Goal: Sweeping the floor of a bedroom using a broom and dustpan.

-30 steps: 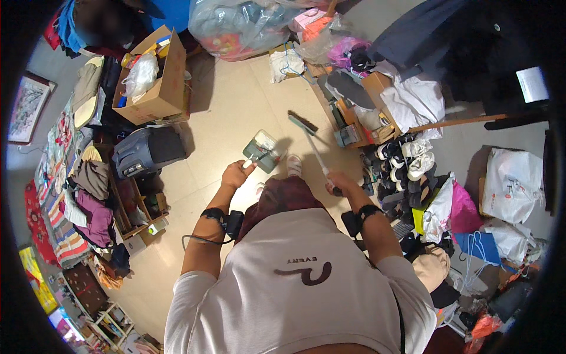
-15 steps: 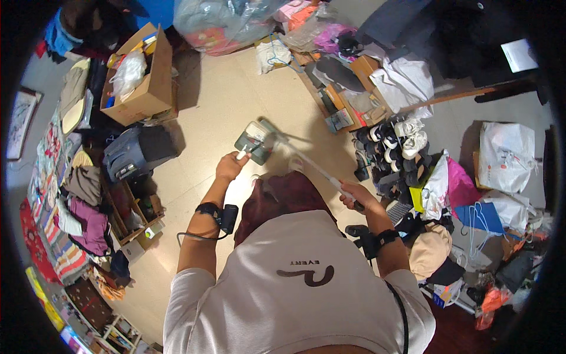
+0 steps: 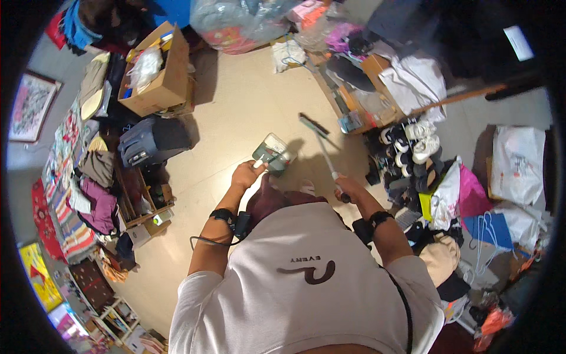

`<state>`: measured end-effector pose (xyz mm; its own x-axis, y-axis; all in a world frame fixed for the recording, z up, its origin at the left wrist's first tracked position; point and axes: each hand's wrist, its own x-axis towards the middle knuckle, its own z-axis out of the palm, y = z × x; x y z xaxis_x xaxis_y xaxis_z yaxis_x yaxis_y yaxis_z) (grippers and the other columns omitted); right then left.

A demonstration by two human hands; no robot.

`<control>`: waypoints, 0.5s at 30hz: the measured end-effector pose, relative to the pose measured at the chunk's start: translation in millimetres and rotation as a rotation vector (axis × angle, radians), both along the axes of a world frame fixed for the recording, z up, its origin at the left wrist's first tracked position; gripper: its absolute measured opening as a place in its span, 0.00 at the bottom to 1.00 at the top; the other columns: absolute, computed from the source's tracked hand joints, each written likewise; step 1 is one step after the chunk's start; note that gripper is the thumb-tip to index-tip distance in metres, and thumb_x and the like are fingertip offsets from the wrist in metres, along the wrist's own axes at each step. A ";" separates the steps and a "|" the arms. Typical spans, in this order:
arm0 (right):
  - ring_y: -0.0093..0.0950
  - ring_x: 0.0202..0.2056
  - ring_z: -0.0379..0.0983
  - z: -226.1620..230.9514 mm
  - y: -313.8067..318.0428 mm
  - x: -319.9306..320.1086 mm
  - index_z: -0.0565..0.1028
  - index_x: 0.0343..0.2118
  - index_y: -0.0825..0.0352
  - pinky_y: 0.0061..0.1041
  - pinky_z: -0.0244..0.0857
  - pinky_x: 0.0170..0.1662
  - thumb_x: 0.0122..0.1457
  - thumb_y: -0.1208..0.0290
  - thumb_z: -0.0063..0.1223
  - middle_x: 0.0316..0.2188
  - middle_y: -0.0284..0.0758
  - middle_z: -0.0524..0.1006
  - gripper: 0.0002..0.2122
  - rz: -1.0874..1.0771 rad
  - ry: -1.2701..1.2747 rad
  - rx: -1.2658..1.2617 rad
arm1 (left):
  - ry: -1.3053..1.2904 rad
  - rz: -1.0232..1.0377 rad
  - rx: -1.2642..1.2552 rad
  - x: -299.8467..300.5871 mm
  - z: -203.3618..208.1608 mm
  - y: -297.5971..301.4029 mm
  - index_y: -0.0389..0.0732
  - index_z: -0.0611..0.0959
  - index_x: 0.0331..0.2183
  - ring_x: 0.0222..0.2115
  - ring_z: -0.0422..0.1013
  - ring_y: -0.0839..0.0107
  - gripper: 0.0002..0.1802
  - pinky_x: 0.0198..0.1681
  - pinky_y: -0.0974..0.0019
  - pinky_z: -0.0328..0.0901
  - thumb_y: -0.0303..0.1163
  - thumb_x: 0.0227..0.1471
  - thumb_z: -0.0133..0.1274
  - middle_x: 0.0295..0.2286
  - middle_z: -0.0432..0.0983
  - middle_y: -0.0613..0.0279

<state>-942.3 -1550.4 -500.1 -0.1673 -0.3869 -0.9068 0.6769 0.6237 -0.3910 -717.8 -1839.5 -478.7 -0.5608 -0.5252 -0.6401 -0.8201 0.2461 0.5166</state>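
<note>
Swung away from the dustpan (image 3: 279, 151) since the previous frame, the broom (image 3: 325, 150) now has its head out at two o'clock of the dustpan, well apart from it; half a second ago the head was right beside it. Near the centre of the view, between eleven and twelve o'clock, the dustpan shows its grey-green, open side upward; whether it touches the floor (image 3: 244, 94) cannot be told. Left hand (image 3: 246, 175) sits at its seven o'clock corner, fingers closed around the white handle. Right hand (image 3: 351, 189), at four o'clock of the dustpan, is wrapped around the broom's handle near its dark end, with the shaft slanting up toward eleven. Between the hands shows a shoe (image 3: 308, 187). Further out stand a box (image 3: 154, 101) at ten, a clear sack (image 3: 236, 26) between eleven and twelve, a shoe pile (image 3: 407, 147) between two and three, and a white bag (image 3: 519, 159) at three.
</note>
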 end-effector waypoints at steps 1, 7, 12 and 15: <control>0.21 0.13 0.62 9.4 14.7 5.1 0.62 0.40 0.59 0.21 0.57 0.13 0.56 0.69 0.40 0.13 0.29 0.64 0.09 -0.023 -0.003 0.003 | -0.012 0.004 -0.023 -3.7 2.5 5.5 0.33 0.75 0.44 0.40 0.72 0.56 0.42 0.44 0.62 0.65 0.64 0.43 0.48 0.35 0.76 0.44; 0.15 0.14 0.60 82.1 72.4 13.8 0.62 0.53 0.56 0.11 0.54 0.14 0.58 0.69 0.42 0.17 0.25 0.64 0.19 -0.069 -0.319 -0.102 | -0.011 -0.054 -0.090 -27.4 -9.7 30.6 0.32 0.77 0.42 0.39 0.72 0.52 0.42 0.44 0.59 0.65 0.64 0.44 0.47 0.34 0.75 0.41; 0.15 0.16 0.59 103.7 108.5 0.5 0.61 0.55 0.55 0.10 0.54 0.15 0.58 0.68 0.43 0.19 0.29 0.64 0.20 -0.272 -0.334 -0.053 | -0.013 -0.044 -0.102 -24.9 -4.2 44.4 0.33 0.78 0.40 0.36 0.73 0.51 0.40 0.40 0.58 0.66 0.64 0.44 0.48 0.30 0.76 0.42; 0.15 0.16 0.58 103.6 125.5 -8.5 0.55 0.59 0.52 0.12 0.56 0.16 0.58 0.66 0.43 0.20 0.29 0.65 0.25 -0.116 -0.061 -0.073 | -0.015 -0.019 -0.099 -22.1 -4.5 57.4 0.33 0.78 0.39 0.29 0.74 0.55 0.38 0.35 0.59 0.67 0.62 0.44 0.49 0.26 0.76 0.44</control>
<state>-950.8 -1424.9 -396.4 -0.1607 -0.4334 -0.8868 0.7667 0.5110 -0.3887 -740.0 -1782.1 -483.2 -0.5619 -0.5753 -0.5943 -0.8224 0.3109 0.4765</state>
